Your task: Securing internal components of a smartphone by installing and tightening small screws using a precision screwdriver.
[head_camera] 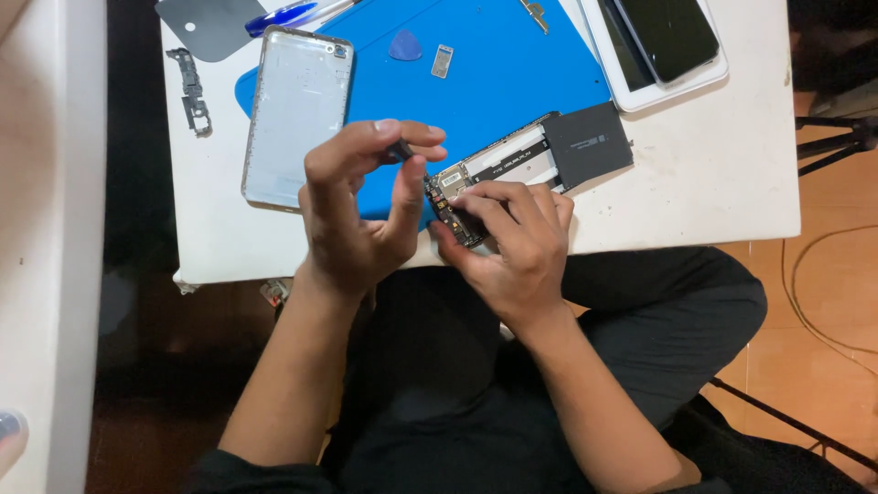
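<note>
- The left hand [361, 215] is raised, thumb and forefinger pressed together on a small dark part [400, 150], too small to tell what it is.
- The right hand [508, 242] lies flat, fingers close together, fingertips [466, 197] pressing on the near end of an opened phone body [512, 165], whose circuit board shows just beside them.
- Beyond the right fingers, a black battery [588, 144] sits tilted up at the phone body's far end.
- Just past the left fingers lies a silver back cover [297, 114], inner face up.
- Under these things lies a blue mat [498, 69] on a white table [722, 183].
- Farther out on the mat: a blue pick [405, 46] and a small metal plate [442, 61].
- Far left of the fingers, a metal bracket [194, 91], a grey sheet [210, 26] and a blue pen [288, 16].
- Far right, a dark phone [666, 35] on a white tablet [709, 73].
</note>
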